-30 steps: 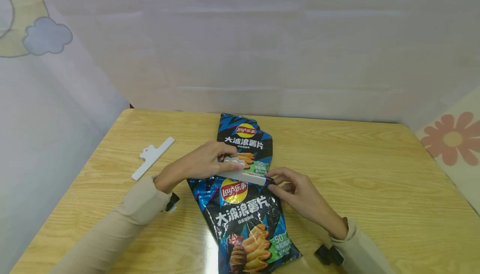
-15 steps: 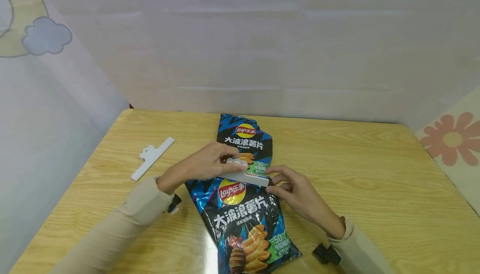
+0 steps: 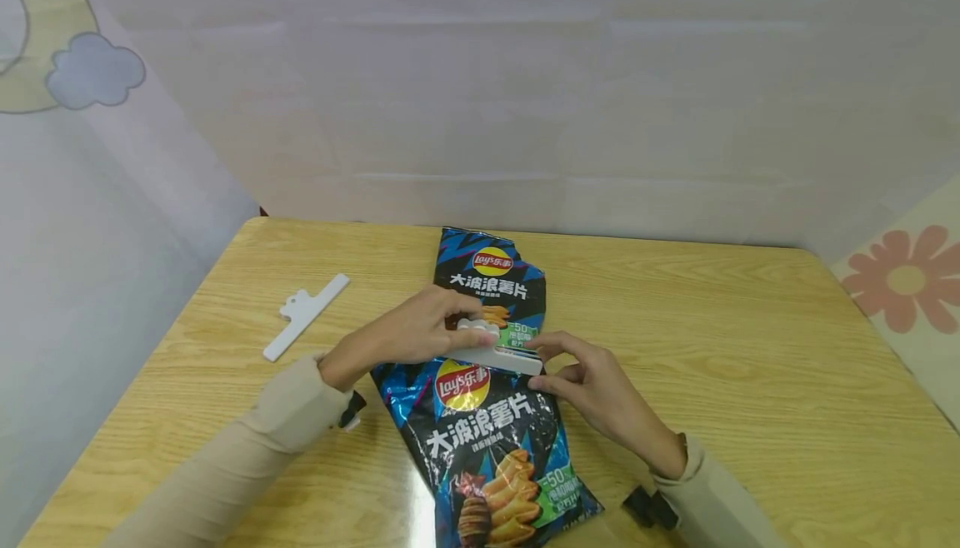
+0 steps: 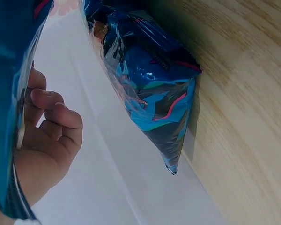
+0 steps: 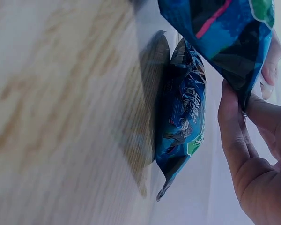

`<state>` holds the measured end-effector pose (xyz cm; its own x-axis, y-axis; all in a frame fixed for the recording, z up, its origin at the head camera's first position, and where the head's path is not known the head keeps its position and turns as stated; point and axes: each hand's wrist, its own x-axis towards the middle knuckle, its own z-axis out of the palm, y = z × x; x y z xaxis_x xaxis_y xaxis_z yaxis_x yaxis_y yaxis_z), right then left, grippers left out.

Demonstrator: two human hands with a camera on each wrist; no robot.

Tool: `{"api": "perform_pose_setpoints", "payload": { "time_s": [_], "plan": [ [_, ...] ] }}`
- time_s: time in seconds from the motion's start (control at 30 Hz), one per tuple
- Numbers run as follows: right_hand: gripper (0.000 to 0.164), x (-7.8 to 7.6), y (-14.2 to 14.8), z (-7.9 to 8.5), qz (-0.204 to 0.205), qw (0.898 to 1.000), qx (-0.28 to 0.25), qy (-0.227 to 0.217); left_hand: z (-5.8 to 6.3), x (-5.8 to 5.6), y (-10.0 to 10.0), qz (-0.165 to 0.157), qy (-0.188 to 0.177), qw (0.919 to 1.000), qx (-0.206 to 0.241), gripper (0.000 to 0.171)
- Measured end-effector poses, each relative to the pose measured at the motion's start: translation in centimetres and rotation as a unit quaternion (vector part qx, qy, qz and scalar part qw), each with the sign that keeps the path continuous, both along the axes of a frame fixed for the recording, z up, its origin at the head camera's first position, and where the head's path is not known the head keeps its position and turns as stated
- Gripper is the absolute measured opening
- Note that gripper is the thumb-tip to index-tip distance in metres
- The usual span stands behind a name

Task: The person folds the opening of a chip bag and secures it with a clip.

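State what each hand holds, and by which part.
The left hand grips a white clip by its wavy handle; the right hand pinches the nearer chip bag at its top right corner.

A wood-grain table spreads beneath the grip of the left hand and right hand and out to either side. Just beyond the grip lies a farther chip bag; left of it, a loose white clip. On the near side, a nearer chip bag seems to rest its lower part there, though its underside is hidden.
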<state>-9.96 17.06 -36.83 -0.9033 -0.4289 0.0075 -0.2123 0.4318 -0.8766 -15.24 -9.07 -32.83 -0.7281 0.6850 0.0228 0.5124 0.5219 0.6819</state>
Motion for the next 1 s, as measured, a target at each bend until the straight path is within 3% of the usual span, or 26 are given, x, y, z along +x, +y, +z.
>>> {"api": "perform_pose_setpoints", "payload": {
  "time_s": [0.57, 1.0],
  "plan": [
    [0.039, 0.11, 0.1, 0.19, 0.008, 1.0, -0.016, 0.012, -0.31, 0.0, 0.22, -0.005, 0.004, 1.0, 0.002, 0.025],
    [0.038, 0.07, 0.31, 0.13, 0.016, 1.0, -0.005, -0.007, -0.46, 0.07, 0.26, 0.009, -0.005, 0.9999, -0.001, 0.023]
  ]
}}
